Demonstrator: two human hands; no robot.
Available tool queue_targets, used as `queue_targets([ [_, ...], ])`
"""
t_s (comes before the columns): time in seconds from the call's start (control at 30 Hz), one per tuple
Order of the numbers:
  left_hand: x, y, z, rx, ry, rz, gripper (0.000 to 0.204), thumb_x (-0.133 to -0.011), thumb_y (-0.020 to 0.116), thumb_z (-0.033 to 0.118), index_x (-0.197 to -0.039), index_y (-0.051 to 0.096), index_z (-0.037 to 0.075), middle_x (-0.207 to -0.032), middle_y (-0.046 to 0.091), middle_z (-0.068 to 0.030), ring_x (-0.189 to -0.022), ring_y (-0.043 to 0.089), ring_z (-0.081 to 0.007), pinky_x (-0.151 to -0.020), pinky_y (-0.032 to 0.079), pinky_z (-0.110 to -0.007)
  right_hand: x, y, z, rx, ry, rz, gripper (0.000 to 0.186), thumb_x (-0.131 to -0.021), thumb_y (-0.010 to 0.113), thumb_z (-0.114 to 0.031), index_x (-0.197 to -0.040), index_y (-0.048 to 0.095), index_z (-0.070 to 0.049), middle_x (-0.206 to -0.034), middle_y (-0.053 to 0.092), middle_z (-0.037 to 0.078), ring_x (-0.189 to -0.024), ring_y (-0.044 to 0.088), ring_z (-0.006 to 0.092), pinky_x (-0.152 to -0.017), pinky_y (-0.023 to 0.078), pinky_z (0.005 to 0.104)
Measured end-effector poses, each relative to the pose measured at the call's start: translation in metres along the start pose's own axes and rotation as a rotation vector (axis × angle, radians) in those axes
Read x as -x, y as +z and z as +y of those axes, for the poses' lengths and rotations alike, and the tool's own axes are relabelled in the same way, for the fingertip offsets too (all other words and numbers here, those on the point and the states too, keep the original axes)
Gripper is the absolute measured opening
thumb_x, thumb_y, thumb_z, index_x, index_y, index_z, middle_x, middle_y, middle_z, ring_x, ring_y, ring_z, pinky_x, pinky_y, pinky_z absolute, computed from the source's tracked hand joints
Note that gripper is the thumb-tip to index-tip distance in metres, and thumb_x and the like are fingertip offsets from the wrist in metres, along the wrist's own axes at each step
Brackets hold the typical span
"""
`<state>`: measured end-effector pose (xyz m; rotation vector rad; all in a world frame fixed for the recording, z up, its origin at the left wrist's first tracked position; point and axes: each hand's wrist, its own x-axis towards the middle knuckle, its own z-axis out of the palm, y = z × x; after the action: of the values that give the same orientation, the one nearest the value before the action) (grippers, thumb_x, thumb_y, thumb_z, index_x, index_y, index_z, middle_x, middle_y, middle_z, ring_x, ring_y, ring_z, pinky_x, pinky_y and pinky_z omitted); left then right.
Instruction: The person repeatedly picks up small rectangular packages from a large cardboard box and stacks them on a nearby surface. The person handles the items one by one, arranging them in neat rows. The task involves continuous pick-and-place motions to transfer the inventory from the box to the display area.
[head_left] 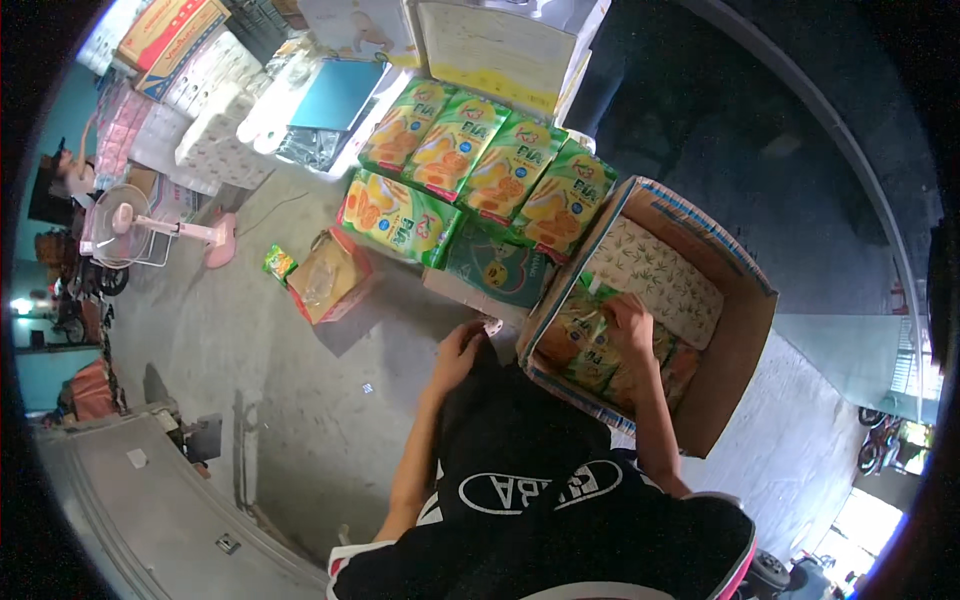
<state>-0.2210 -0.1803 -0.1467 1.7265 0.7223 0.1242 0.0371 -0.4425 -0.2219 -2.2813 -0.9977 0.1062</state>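
grey floor (pixel 220 350). right hand (pixel 630 322) over open carton (pixel 738 375), fingers bunched; grip unclear. packs (pixel 578 335) just below it, rightward of left hand (pixel 460 355); right nearer. left half-curled, hold unclear.

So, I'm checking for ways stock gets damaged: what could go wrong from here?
The right hand reaches in over the green packages in the cardboard box; a hard press might crush their contents. Outside it, the sideways package appears to lie at the stack's edge, so a knock could send it to the floor.
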Motion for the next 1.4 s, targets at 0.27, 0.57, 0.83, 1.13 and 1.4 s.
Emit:
queue_targets([
  [0.27, -0.02, -0.005, -0.031, 0.02, -0.055, 0.002, 0.024, -0.084, 0.049, 0.014, -0.101, 0.057, -0.002, -0.096, 0.061, -0.014, -0.091, 0.057, -0.022, -0.08, 0.043, -0.032, -0.026, -0.189, -0.174, -0.032, 0.063, 0.353, 0.012, -0.07, 0.056, -0.004, -0.081, 0.058, 0.0, -0.081, 0.054, 0.01, -0.076, 0.052, 0.0203, -0.068, 0.043, 0.0306],
  [0.57, -0.058, -0.02, 0.057, 0.507, 0.098, 0.185, 0.02, -0.088, 0.048, 0.014, -0.105, 0.05, 0.003, -0.101, 0.054, -0.0086, -0.09, 0.052, -0.0146, -0.079, 0.042, -0.026, -0.047, -0.213, -0.267, -0.477, 0.186, 0.794, 0.011, -0.068, 0.062, 0.003, -0.077, 0.055, 0.002, -0.073, 0.051, 0.003, -0.067, 0.045, 0.0108, -0.06, 0.037, 0.0223],
  [0.83, -0.077, -0.079, 0.074, 0.291, 0.638, 0.235, 0.056, -0.088, 0.04, 0.033, -0.13, 0.028, -0.002, -0.128, 0.037, -0.0119, -0.115, 0.038, -0.0201, -0.095, 0.031, -0.033, -0.078, -0.103, -0.307, -1.034, 0.549, 0.498, 0.008, -0.079, 0.06, -0.004, -0.076, 0.053, -0.002, -0.07, 0.051, -0.001, -0.065, 0.044, 0.0061, -0.061, 0.036, 0.0199],
  [1.13, -0.129, -0.107, 0.053, 0.225, 0.289, -0.132, 0.056, -0.083, 0.046, 0.02, -0.132, 0.029, -0.001, -0.133, 0.035, -0.0141, -0.124, 0.031, -0.0209, -0.101, 0.022, -0.032, -0.061, -0.004, -0.251, -1.055, 0.68, 0.509, 0.013, -0.083, 0.056, -0.008, -0.076, 0.046, -0.003, -0.071, 0.044, -0.001, -0.069, 0.039, 0.006, -0.062, 0.032, 0.0202],
  [1.4, -0.193, -0.158, 0.092, -0.665, 0.769, -0.09, 0.037, -0.076, 0.063, 0.032, -0.104, 0.058, 0.007, -0.106, 0.059, -0.0122, -0.096, 0.057, -0.0288, -0.08, 0.045, -0.036, -0.059, 0.012, -0.245, -0.472, 0.714, 0.442, 0.009, -0.083, 0.053, -0.009, -0.082, 0.046, -0.003, -0.067, 0.044, 0.005, -0.064, 0.039, 0.011, -0.057, 0.035, 0.0276],
])
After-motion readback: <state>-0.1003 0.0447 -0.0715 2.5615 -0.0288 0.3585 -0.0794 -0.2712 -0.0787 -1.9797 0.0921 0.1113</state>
